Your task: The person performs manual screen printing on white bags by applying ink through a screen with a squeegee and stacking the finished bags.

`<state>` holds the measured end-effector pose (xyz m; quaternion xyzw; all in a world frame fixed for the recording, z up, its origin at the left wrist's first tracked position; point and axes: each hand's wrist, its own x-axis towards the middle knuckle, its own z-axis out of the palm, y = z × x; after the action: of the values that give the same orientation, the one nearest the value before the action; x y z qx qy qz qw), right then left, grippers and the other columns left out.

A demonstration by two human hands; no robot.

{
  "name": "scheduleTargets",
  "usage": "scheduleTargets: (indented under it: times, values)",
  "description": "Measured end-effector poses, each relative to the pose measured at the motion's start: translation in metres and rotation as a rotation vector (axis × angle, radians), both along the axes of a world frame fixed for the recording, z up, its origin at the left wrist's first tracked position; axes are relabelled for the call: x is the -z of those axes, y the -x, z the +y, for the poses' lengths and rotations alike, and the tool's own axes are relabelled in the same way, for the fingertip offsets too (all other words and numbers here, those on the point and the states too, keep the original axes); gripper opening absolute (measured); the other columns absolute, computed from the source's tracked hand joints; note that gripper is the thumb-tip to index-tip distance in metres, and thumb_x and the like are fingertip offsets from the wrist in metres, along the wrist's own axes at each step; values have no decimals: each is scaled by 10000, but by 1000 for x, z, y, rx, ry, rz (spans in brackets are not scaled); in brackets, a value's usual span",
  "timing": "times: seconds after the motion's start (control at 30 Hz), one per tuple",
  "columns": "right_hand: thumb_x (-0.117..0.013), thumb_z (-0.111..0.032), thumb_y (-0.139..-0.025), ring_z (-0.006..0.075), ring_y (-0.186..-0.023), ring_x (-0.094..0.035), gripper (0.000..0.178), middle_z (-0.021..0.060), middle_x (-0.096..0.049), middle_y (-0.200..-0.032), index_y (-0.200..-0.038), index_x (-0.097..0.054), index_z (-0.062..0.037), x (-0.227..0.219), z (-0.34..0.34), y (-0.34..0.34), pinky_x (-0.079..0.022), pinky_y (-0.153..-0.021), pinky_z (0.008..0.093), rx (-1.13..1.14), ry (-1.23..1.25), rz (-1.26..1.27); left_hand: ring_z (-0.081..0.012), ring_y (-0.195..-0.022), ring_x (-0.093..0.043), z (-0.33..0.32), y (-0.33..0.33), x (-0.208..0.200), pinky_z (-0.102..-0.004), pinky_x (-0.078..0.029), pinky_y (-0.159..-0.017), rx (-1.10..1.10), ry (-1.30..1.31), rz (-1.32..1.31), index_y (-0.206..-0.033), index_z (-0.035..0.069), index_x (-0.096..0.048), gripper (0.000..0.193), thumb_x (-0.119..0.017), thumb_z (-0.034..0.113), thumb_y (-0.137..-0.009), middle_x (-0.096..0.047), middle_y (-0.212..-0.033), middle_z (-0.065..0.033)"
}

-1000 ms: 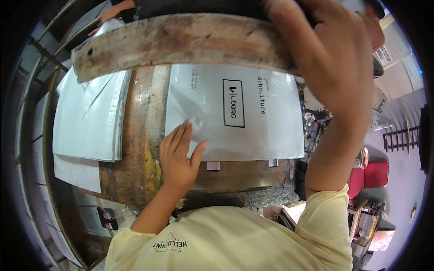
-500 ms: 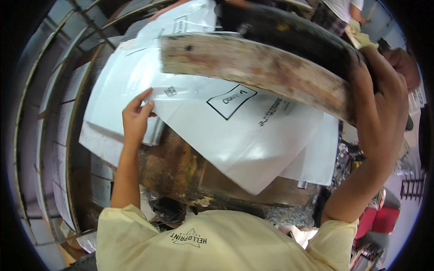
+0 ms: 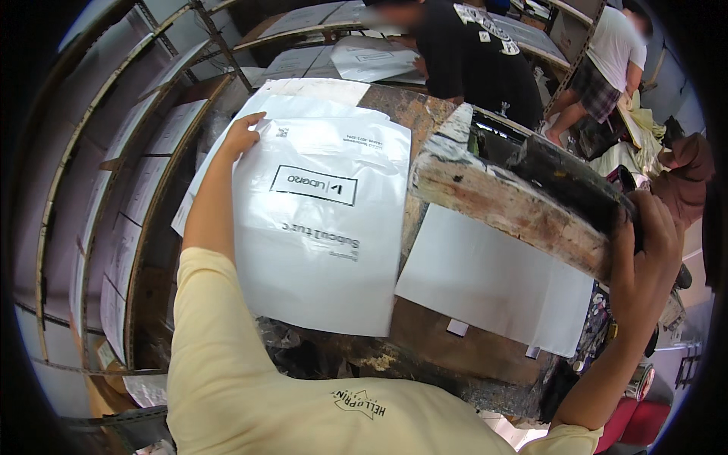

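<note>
My left hand [image 3: 241, 136] pinches the far left corner of a white plastic bag [image 3: 315, 262] with black print. This bag lies fairly flat on a stack of white bags [image 3: 201, 189] at the left of the table. My right hand [image 3: 651, 231] grips the right end of a worn wooden frame [image 3: 508, 212], apparently a printing screen, its near edge raised. Under that edge a blank white bag [image 3: 493, 280] rests on a brown board [image 3: 425, 326]. The frame hides the board's far part.
Tall racks [image 3: 114, 227] with white sheets stand at the left. Across the table a person in a black shirt [image 3: 478, 57] works beside another white bag [image 3: 368, 59]. Farther right stands a person in a white shirt [image 3: 607, 49]. A red seat [image 3: 644, 421] is at the lower right.
The printed bag has moved left from under the frame, and now lies over the stack. The frame appears lower and farther right. My view has shifted, showing more of the room behind.
</note>
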<state>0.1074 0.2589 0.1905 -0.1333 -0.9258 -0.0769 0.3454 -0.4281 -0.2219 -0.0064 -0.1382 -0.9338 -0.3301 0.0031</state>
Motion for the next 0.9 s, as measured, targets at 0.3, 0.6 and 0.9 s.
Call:
scheduleTargets:
  times: [0.3, 0.6, 0.9]
  values:
    - [-711, -259, -964, 414, -979, -614, 399, 213, -715, -1097, -1268, -700, 0, 3, -2, -2, -466, -927, 490, 13, 22, 14, -399, -1453, -569, 118, -99, -52, -482, -459, -1213, 20, 115, 568, -1614, 81, -517, 707, -799, 260, -991, -594, -1569, -245]
    - [-826, -296, -871, 364, -1021, -578, 884, 153, -610, -1064, -1626, -462, -14, 75, -48, -51, -437, -935, 502, -47, 152, -288, -179, -1152, -710, 184, -416, -23, -339, -562, -1033, 407, -906, -530, -1692, -34, -312, 1289, -1076, 226, -686, -735, -1316, -130]
    - [-848, -376, -867, 313, -948, -649, 370, 76, -653, -1022, -1109, -764, -109, 211, -56, -90, -552, -800, 458, -184, 527, -548, -297, -1154, -553, 164, -452, 105, -393, -507, -1020, 288, -248, -24, -1401, 17, -687, 1034, -1095, 270, -485, -499, -1211, -107]
